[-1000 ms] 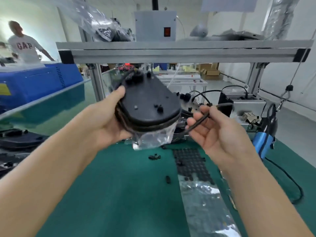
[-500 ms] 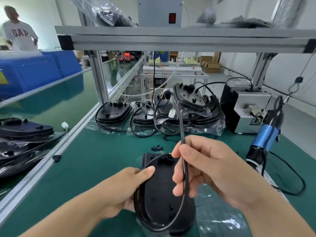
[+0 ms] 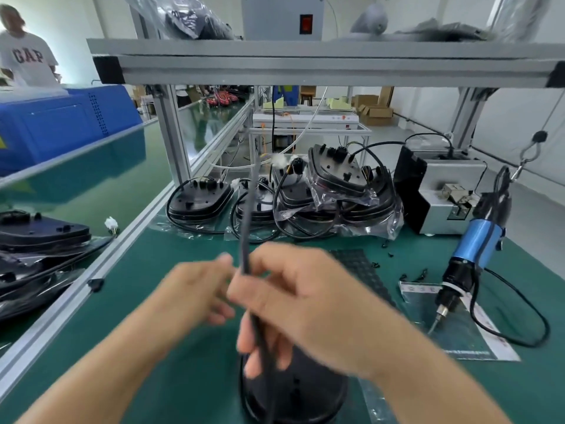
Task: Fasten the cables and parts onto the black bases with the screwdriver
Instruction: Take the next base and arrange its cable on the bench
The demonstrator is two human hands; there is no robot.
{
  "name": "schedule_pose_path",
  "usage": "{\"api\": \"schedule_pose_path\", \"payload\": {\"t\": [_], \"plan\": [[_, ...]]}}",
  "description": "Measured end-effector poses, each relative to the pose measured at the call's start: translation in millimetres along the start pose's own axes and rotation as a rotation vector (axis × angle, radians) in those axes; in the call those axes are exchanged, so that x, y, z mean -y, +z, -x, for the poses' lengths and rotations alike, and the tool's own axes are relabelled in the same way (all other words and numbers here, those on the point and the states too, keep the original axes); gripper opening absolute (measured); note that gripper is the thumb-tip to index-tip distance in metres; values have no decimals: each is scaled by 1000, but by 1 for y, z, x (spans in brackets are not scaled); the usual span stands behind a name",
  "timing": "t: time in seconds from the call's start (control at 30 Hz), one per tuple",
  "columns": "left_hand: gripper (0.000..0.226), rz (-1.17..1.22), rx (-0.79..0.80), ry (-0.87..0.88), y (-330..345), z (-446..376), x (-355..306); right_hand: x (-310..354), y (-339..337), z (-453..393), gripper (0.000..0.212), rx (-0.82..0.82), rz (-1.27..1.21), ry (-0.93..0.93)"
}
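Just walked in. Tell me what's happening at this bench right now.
A person is working on a black base lying on the green mat in front of them. The right hand grips the base's black cable and holds it up, while the left hand reaches in beside it; motion blur hides whether it touches. The blue screwdriver hangs unused at the right. More bases wait at the back.

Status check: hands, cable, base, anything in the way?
Right hand grips black cable; left hand at it, grip blurred. Black base on mat below hands. Screwdriver hanging right, untouched. No obstruction.
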State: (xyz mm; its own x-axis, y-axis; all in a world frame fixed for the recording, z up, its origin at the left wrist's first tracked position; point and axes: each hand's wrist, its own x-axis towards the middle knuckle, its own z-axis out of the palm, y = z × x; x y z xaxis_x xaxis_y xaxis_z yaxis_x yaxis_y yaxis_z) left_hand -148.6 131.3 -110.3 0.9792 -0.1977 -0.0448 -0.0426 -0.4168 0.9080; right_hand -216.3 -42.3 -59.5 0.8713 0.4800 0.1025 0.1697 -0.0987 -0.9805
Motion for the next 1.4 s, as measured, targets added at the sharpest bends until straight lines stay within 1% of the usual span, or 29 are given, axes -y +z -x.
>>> {"api": "schedule_pose_path", "payload": {"t": [0.03, 0.07, 0.1, 0.13, 0.2, 0.3, 0.33, 0.37, 0.4, 0.47, 0.5, 0.57, 0.63, 0.7, 0.8, 0.87, 0.97, 1.07, 1.13, 1.2, 1.3, 1.4], "plan": [[53, 209, -11, -14, -11, -3, -6, -6, 13, -3, 15, -11, 19, 27], [59, 408, 35, -29, -21, -4, -12, -11, 25, -6, 16, -23, 56, 57], [61, 538, 75, -22, -28, -5, -17, -17, 37, -10, 16, -33, 110, 87], [57, 589, 94, 6, -34, -6, -19, -23, 47, -14, 16, -44, 165, 106], [42, 620, 56, 38, -39, -11, -19, -34, 59, -22, 19, -75, 295, 81], [31, 786, 18, -60, -49, -19, -15, -46, 52, -31, 27, -173, 658, -103], [29, 839, 11, -85, -53, -20, -15, -48, 44, -33, 28, -199, 760, -152], [26, 878, 8, -90, -57, -23, -18, -50, 34, -35, 31, -211, 809, -167], [23, 909, 15, -75, -59, -26, -22, -52, 27, -37, 35, -210, 779, -147], [19, 904, 45, -13, -55, -33, -34, -47, 21, -44, 45, -227, 527, -95], [18, 849, 53, 16, -49, -37, -42, -44, 21, -49, 49, -276, 390, -103], [14, 748, 71, 35, -32, -46, -56, -36, 19, -65, 52, -408, 192, -119], [9, 724, 94, -3, -16, -53, -64, -26, 13, -79, 47, -466, 1, -57], [7, 696, 130, -30, -6, -61, -68, -21, 8, -87, 39, -473, -116, 32], [18, 704, 170, -54, -2, -77, -71, -24, 8, -88, 36, -465, -225, 103], [24, 762, 138, -86, -6, -91, -75, -25, 14, -88, 34, -418, -386, 132], [22, 792, 46, -176, -22, -111, -83, -19, 22, -87, 34, -355, -551, 162], [20, 812, -77, -200, -39, -126, -92, 2, 25, -90, 36, -332, -685, 129], [21, 809, -173, -191, -52, -134, -99, 17, 30, -92, 33, -314, -638, 72], [24, 828, -242, -178, -65, -143, -105, 28, 37, -92, 32, -305, -488, 4], [29, 846, -276, -169, -82, -158, -105, 36, 47, -87, 40, -361, -130, -134], [30, 758, -327, -210, -89, -171, -89, 37, 56, -74, 42, -417, 193, -295]]}}
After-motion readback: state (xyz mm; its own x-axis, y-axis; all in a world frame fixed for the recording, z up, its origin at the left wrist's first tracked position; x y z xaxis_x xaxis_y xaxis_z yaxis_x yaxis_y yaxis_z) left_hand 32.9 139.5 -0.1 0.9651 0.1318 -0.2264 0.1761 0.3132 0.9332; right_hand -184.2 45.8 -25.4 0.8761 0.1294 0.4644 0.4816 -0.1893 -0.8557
